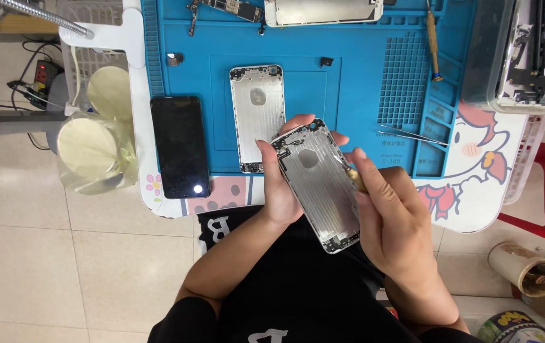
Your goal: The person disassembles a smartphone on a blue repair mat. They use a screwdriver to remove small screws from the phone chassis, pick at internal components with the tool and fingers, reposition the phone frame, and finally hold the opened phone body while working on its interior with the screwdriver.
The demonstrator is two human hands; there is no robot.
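Note:
My left hand holds an empty silver phone housing by its left edge, inner side up, tilted over my lap in front of the table. My right hand grips a small screwdriver with a brass-coloured handle; its tip rests at the housing's right edge. A second silver housing lies flat on the blue work mat just beyond my hands.
A black phone lies at the mat's left edge. Tweezers, another screwdriver, a circuit board and small parts sit on the mat. A clear jar stands at left, a parts bin at right.

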